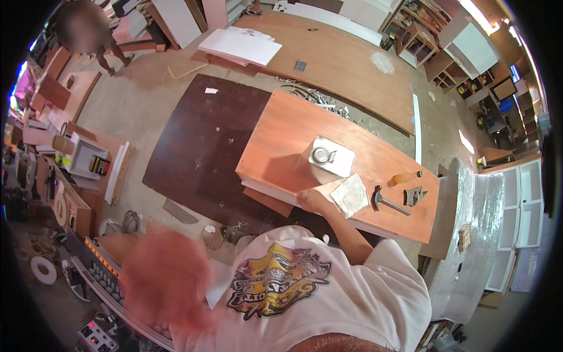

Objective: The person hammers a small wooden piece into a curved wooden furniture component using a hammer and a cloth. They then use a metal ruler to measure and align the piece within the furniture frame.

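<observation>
My right hand (312, 200) is at the near edge of a long box (287, 135) with an orange-brown wooden top. Its fingers look curled over that edge. A metal can (343, 161) with a round cap stands just beyond this hand. Right of the hand lies a flat, off-white piece (350, 196) with pale material on it. Farther right on the top are a claw hammer (390, 202), a small yellowish-handled tool (406, 177) and a dark grey, crumpled-looking piece (414, 196). Close to the camera, my raised left hand (167, 281) is smeared by motion, hiding its fingers.
A dark brown panel (199, 146) lies left of the box. Beyond are a large wooden sheet (346, 70), white boards (240, 47) and metal scraps (328, 105). Plastic-wrapped furniture (469, 234) stands at right, a cluttered bench (88, 193) at left. Another person (85, 29) is far left.
</observation>
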`<state>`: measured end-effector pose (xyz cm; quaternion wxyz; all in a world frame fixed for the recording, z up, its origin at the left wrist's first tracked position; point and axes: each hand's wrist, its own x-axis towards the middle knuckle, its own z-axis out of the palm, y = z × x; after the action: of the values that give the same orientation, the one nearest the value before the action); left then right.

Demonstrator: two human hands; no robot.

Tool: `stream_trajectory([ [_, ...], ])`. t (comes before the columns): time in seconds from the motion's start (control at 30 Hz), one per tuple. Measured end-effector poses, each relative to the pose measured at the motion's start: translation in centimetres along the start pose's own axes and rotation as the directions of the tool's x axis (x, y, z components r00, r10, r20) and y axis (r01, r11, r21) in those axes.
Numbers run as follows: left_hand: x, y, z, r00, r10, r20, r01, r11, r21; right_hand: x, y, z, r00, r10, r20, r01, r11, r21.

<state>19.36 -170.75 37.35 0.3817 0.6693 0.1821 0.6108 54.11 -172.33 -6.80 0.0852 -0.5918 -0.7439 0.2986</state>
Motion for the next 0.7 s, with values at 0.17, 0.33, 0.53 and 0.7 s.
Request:
stream_trajectory([
  [0.17,3.7,5.5,-13.1,0.851,0.43,0.3,-0.254,0.839,-0.481,10.7,-12.7,4.8,0.993,0.098,-0.065,-0.084,0.976,0.2],
  [0.33,2.5,6.4,-24.7,0.873,0.437,0.216,-0.372,0.884,-0.284,18.4,-21.1,7.7,0.954,0.299,-0.008,-0.298,0.952,0.064],
  [0.53,2.4,8.9,-35.8,0.898,0.414,0.151,-0.43,0.898,0.095,26.5,-11.9,19.8,0.971,0.22,0.09,-0.226,0.973,0.056],
  [0.7,3.2,7.6,-45.2,0.917,0.398,0.027,-0.373,0.832,0.41,28.9,-13.1,23.6,0.909,0.341,0.237,-0.222,0.881,-0.418],
])
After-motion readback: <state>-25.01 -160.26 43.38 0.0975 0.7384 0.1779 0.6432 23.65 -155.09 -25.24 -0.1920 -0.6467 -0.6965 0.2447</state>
